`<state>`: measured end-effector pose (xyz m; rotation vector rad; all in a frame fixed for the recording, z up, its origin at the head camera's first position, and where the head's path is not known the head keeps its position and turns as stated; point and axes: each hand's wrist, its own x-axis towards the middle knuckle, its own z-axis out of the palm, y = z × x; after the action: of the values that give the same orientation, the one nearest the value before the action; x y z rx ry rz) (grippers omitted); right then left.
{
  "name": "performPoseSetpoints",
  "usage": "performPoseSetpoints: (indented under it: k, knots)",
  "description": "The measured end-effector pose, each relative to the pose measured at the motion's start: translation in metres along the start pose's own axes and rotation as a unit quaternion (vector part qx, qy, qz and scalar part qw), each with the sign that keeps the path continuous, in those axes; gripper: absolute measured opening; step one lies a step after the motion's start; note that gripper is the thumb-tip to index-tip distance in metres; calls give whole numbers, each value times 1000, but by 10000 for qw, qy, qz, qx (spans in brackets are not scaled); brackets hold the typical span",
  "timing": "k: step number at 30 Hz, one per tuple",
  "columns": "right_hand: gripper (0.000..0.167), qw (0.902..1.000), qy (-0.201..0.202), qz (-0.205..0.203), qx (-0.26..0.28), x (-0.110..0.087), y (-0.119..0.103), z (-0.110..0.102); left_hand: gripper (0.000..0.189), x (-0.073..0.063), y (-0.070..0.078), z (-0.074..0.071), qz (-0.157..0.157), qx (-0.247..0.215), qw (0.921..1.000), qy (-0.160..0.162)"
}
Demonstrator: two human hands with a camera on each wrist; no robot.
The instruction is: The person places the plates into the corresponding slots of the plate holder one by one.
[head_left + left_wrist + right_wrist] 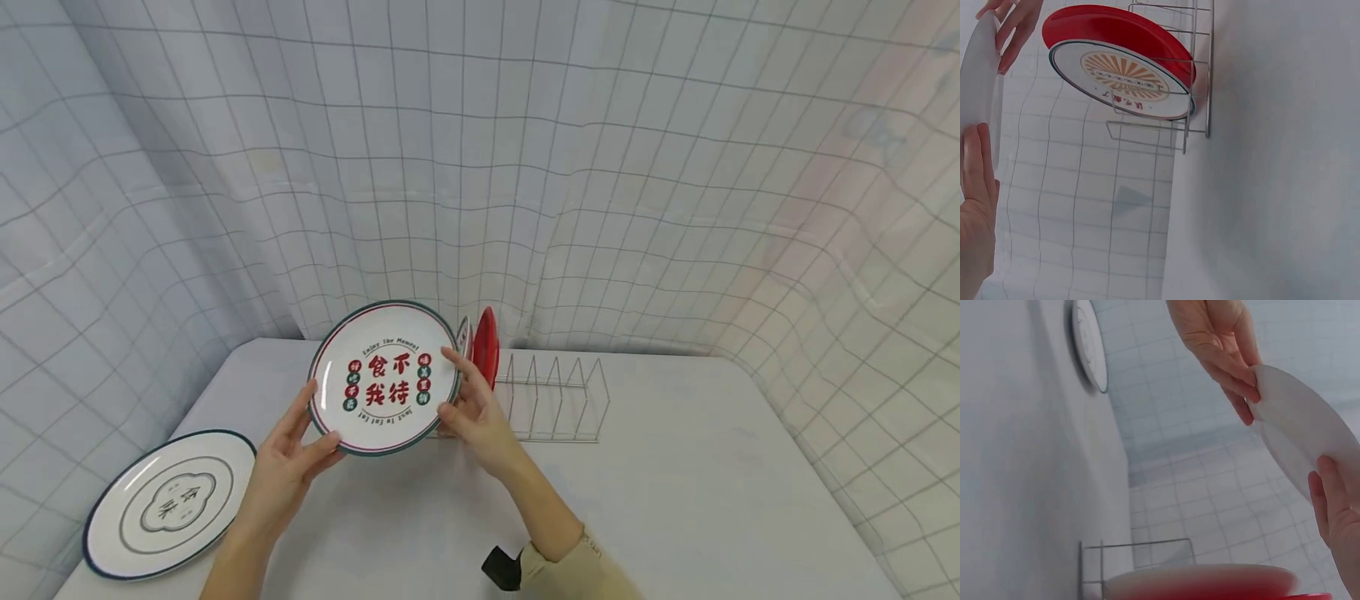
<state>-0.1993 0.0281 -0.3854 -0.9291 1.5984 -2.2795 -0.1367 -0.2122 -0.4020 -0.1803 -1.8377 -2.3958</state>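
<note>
A white plate (pixel 386 377) with a green rim and red lettering is held up off the table, its printed face toward the head camera. My left hand (pixel 288 462) pinches its lower left edge, thumb in front and fingers behind. On the opposite edge, my right hand (pixel 480 417) grips the rim between thumb and fingers. Both wrist views show the plate's plain white underside (pixel 1300 422). Behind the right hand, a red plate (pixel 487 346) and a white plate with an orange ray pattern (pixel 1125 78) stand on edge in a wire rack (pixel 555 400).
A larger white plate with a dark blue rim (pixel 172 504) lies flat at the table's left side. The rack's slots right of the red plate hold nothing. Gridded white curtains (pixel 480 167) enclose the back and sides of the white table (pixel 675 467).
</note>
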Motion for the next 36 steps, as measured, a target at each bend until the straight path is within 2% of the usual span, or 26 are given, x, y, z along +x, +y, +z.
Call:
performPoseSetpoints:
  k: [3,6,8,12,16,20,24,29,36]
  knots:
    - [71,9983,391,-437,-34,-2,-16,-11,72,17,3,14,313,23,9993,-193]
    - [72,9922,886,-882,17,-5,-31,-24,69,33,-2,22,447,205,9981,-375]
    - [68,9845,1258,-1212,117,-7,-40,-36,68,43,-10,24,386,446,9970,-508]
    - [63,9624,1968,-1859,238,-13,-56,-60,70,60,-29,23,129,919,9937,-636]
    - [61,9424,2579,-2129,-49,-22,-64,-84,70,74,-46,21,-84,1223,9905,-629]
    - [62,9329,3030,-1866,-559,-33,-63,-102,66,84,-59,22,-170,1436,9881,-528]
    - [64,9311,3259,-1188,-1126,-42,-55,-111,63,91,-67,24,-219,1548,9864,-499]
    - [64,9372,2996,-505,-1711,-47,-41,-112,56,98,-74,30,-252,1602,9860,-399]
    - [62,9308,2516,-305,-2633,-41,-29,-102,49,100,-80,35,-336,1830,9820,-311]
